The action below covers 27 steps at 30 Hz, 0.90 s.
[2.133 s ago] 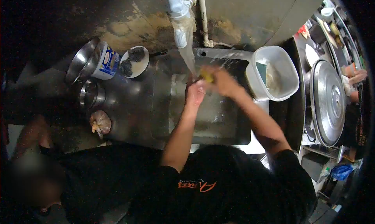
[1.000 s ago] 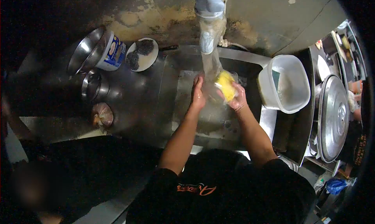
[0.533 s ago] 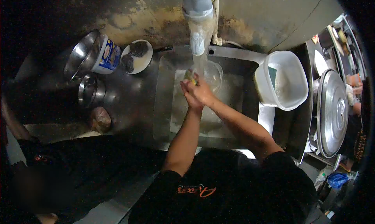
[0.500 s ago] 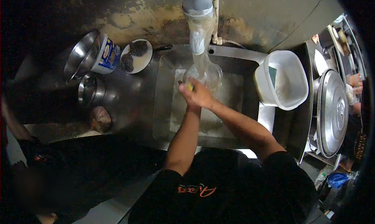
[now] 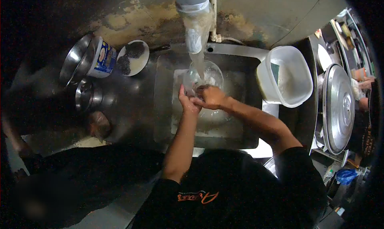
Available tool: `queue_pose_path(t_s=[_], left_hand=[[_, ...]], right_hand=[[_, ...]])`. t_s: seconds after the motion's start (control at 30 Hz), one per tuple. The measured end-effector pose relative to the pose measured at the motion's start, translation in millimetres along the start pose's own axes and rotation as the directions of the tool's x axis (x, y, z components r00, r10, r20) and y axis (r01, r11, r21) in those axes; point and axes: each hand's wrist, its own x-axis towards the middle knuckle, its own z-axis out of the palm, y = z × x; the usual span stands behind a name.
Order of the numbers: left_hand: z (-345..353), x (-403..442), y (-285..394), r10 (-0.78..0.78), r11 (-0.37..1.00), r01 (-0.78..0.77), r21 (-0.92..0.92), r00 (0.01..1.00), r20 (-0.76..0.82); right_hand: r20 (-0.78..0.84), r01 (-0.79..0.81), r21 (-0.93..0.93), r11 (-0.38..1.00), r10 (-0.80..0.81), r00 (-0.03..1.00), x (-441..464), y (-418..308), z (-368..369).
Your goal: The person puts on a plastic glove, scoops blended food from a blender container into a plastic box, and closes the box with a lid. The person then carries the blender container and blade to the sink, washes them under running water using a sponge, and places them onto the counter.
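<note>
Both my hands meet over the sink (image 5: 250,125), at the near rim of a clear round bowl (image 5: 215,74). Water from the wrapped spout (image 5: 195,39) runs down into the bowl. My left hand (image 5: 189,102) is turned palm up, its thumb raised by the bowl's left side and its fingers partly covered by the other hand. Over it, my right hand (image 5: 213,97) is closed with curled fingers against the left palm. Whatever lies between the two hands is hidden and blurred by water.
A white plastic tub (image 5: 294,79) with a green pad stands right of the sink, beside a large metal lid (image 5: 340,109). To the left are a plate (image 5: 140,64) with dark scrubbers, a labelled bucket (image 5: 98,63) and metal bowls (image 5: 82,95). Another person (image 5: 80,181) is at the lower left.
My hands have parted slightly from a tight clasp, and my left palm has turned up. The yellow bit seen between them no longer shows. The view has shifted a little.
</note>
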Motion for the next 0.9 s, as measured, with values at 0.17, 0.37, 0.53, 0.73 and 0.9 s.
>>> queue_pose_path(t_s=[0.17, 0.37, 0.53, 0.73, 0.9], left_hand=[[5, -7, -16, 0.014, 1.0, -0.014, -0.014, 1.0, -0.008], [-3, -6, 4, -0.038, 0.998, 0.042, 0.04, 0.995, -0.087], [-14, 10, -2, -0.093, 0.983, 0.142, 0.115, 0.93, -0.355], [-21, 17, 4, -0.161, 0.941, 0.311, 0.136, 0.763, -0.626], [-11, -1, -8, -0.125, 0.987, 0.153, 0.051, 0.926, -0.357]], right_hand=[[-0.085, -0.305, 0.359, 0.882, 0.357, 0.93, 14, -36, 12], [0.051, -0.051, 0.051, 0.997, 0.049, 0.998, -5, -31, -15], [-0.132, -0.013, 0.112, 0.994, 0.028, 0.991, 3, -27, 10], [0.037, -0.182, 0.638, 0.748, 0.206, 0.978, 2, -3, -2], [-0.018, 0.04, 0.998, -0.055, 0.348, 0.937, -8, 10, 11]])
